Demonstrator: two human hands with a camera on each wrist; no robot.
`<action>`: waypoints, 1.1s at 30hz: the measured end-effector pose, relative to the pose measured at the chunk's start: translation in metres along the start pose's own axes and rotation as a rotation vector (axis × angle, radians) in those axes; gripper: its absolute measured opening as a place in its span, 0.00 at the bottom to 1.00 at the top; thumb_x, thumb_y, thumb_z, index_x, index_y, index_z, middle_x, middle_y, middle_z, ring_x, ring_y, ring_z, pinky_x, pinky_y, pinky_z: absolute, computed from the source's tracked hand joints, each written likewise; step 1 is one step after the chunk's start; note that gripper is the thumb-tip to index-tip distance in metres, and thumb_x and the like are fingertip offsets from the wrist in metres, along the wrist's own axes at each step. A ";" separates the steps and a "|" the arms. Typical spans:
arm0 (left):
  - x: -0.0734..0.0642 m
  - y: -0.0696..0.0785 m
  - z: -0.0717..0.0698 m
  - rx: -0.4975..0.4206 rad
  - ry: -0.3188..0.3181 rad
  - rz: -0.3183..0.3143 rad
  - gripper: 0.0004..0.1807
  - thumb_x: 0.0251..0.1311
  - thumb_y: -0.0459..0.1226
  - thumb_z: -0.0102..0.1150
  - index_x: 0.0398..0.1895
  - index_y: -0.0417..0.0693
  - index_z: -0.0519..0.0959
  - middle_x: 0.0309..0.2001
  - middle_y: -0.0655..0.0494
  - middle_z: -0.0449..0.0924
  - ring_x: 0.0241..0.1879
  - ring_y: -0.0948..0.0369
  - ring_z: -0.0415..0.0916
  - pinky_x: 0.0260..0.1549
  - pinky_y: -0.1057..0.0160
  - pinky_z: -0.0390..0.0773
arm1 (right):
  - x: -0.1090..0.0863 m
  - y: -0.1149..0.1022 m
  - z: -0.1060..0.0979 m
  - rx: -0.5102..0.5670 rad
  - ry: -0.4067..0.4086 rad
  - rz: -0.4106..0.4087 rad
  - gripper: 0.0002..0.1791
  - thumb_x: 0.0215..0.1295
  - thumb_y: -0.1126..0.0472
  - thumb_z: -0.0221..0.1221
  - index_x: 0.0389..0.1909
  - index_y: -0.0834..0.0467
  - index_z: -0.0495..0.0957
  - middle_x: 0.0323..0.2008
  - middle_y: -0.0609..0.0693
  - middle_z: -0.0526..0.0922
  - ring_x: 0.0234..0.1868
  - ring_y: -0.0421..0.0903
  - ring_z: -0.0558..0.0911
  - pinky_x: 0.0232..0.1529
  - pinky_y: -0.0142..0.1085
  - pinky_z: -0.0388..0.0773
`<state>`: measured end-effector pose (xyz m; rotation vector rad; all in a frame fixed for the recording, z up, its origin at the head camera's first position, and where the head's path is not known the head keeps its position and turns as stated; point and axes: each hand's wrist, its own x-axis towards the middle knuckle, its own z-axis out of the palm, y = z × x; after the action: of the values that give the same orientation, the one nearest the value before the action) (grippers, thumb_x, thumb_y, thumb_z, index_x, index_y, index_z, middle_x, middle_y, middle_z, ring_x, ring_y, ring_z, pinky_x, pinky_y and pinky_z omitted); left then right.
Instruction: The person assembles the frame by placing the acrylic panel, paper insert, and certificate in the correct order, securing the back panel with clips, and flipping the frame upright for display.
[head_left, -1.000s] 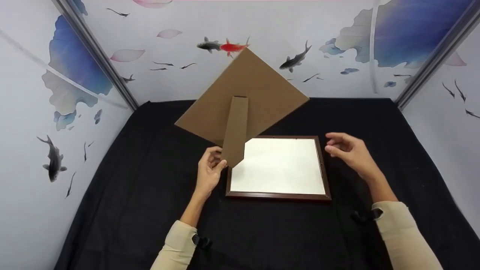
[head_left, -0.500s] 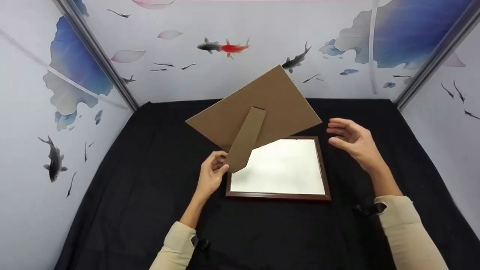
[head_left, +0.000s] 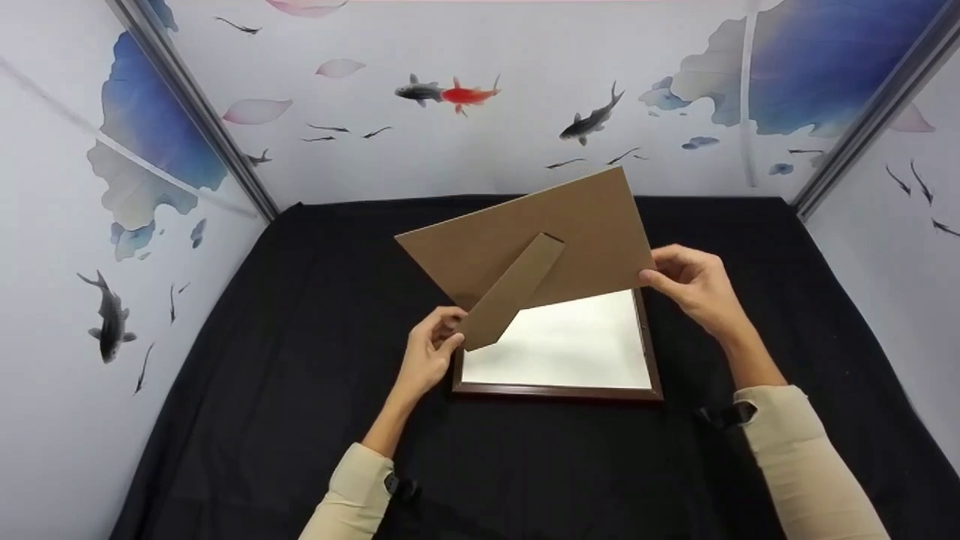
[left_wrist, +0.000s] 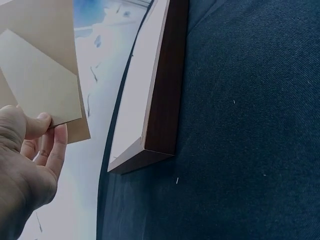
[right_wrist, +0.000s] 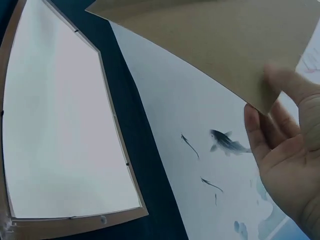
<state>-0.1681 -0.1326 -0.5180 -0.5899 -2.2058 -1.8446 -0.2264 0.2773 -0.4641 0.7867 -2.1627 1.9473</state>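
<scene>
A brown backing board (head_left: 592,225) with a fold-out stand leg (head_left: 514,292) is held tilted in the air, its leg side facing me. My left hand (head_left: 429,356) pinches the free end of the leg between thumb and fingers, as the left wrist view shows too. At the board's lower right corner, my right hand (head_left: 697,289) pinches it, thumb on the near face; the right wrist view blurs that thumb. Below lies a dark brown picture frame (head_left: 555,391), flat on the cloth with a white sheet (head_left: 570,349) inside. The board hides the frame's far side.
Black cloth (head_left: 555,465) covers the table. White panels (head_left: 337,165) printed with fish and lotus leaves stand behind and at both sides, joined by grey metal posts (head_left: 202,112). Small black tabs show along the frame's inner edge in the right wrist view.
The board has turned clockwise and come lower and to the right. My right hand, apart from it before, now grips its right corner. My left hand has kept the leg, shifting slightly right.
</scene>
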 end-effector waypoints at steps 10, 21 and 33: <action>0.004 0.003 0.002 -0.023 -0.015 -0.026 0.17 0.58 0.15 0.60 0.51 0.29 0.79 0.39 0.33 0.78 0.36 0.39 0.80 0.32 0.58 0.80 | -0.007 0.005 0.002 -0.015 0.109 -0.091 0.13 0.60 0.85 0.60 0.46 0.76 0.81 0.34 0.69 0.82 0.30 0.45 0.81 0.30 0.28 0.77; 0.007 -0.033 0.003 -0.118 0.027 -0.098 0.18 0.62 0.21 0.65 0.55 0.30 0.76 0.43 0.37 0.81 0.39 0.41 0.82 0.34 0.51 0.84 | -0.019 0.012 -0.004 0.070 0.208 -0.073 0.12 0.61 0.83 0.61 0.46 0.78 0.81 0.34 0.66 0.84 0.30 0.45 0.82 0.33 0.30 0.80; 0.005 -0.046 0.000 -0.271 0.013 -0.331 0.29 0.69 0.35 0.64 0.69 0.36 0.68 0.57 0.34 0.77 0.53 0.37 0.77 0.48 0.45 0.81 | -0.055 0.034 -0.003 0.298 0.354 0.110 0.15 0.66 0.82 0.58 0.52 0.82 0.75 0.40 0.63 0.84 0.37 0.48 0.83 0.39 0.34 0.82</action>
<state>-0.1925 -0.1384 -0.5566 -0.2632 -2.1652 -2.3274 -0.1957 0.2972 -0.5170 0.3240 -1.7706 2.2906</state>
